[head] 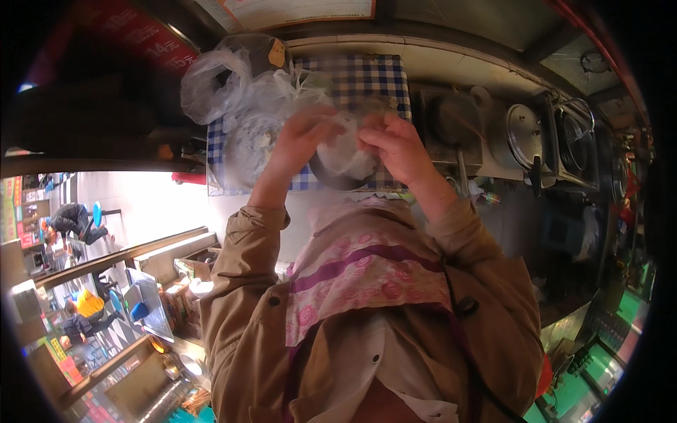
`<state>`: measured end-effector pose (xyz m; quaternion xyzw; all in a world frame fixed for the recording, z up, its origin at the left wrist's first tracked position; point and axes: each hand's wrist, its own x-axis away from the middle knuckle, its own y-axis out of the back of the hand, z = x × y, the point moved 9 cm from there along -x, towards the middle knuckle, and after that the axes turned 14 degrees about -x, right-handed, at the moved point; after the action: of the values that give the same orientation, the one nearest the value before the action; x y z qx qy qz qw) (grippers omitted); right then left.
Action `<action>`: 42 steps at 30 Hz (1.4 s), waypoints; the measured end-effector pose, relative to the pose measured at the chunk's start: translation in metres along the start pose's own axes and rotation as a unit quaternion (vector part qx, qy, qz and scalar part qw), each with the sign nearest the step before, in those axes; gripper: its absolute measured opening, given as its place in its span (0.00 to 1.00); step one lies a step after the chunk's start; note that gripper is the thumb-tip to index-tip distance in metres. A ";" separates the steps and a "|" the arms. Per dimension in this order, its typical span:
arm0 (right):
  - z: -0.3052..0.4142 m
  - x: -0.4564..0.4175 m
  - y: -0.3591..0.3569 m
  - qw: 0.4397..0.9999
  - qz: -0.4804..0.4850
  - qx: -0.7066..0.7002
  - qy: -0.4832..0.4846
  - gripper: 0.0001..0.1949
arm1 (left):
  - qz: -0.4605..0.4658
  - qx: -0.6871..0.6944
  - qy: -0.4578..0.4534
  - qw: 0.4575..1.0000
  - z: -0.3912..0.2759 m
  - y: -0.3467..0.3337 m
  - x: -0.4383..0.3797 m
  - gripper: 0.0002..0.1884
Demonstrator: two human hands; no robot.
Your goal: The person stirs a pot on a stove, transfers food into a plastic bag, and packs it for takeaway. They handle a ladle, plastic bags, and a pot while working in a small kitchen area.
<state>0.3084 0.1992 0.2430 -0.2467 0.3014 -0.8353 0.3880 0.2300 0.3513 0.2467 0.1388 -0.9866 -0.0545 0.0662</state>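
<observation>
My left hand (309,131) and my right hand (394,143) are close together above the table, both blurred at the fingers. A thin translucent plastic bag (346,153) hangs between them, its edges pinched in my fingertips. Beneath the bag is a dark round bowl or pan (338,183), mostly covered by it. Left of my left wrist, a wide basin (240,150) appears lined with plastic and holds pale, unclear contents. More crumpled clear plastic bags (217,87) are heaped behind that basin. A blue-and-white checked cloth (370,79) lies under these things.
To the right are a dark pan (452,124) with a handle (463,172), a lidded metal pot (526,135) and a metal basket or strainer (574,140). A ledge (449,50) runs behind the table. Several people (84,304) are beyond the opening at lower left.
</observation>
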 end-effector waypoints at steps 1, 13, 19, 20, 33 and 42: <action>0.011 -0.001 -0.012 0.999 0.002 0.041 0.013 0.11 | -0.013 -0.009 -0.005 1.000 -0.006 -0.001 0.002 0.16; 0.049 0.003 -0.014 0.906 0.102 0.384 0.147 0.10 | -0.070 0.109 0.015 0.992 -0.017 -0.028 0.022 0.18; -0.014 0.007 0.009 0.857 0.093 0.474 0.177 0.14 | -0.072 0.126 0.016 0.989 -0.008 -0.027 0.018 0.18; -0.021 0.003 0.004 0.838 0.098 0.494 0.211 0.14 | -0.060 0.094 0.009 0.994 -0.010 -0.027 0.017 0.19; -0.043 -0.022 0.039 0.961 0.066 0.236 0.127 0.05 | -0.050 -0.015 0.030 0.998 -0.002 0.007 0.013 0.23; 0.031 -0.009 -0.001 0.987 -0.036 0.116 -0.105 0.25 | -0.003 -0.102 -0.003 0.995 -0.019 0.049 0.010 0.27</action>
<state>0.3333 0.1976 0.2635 -0.2973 0.1507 -0.8473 0.4135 0.2102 0.3931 0.2726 0.1341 -0.9757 -0.1556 0.0765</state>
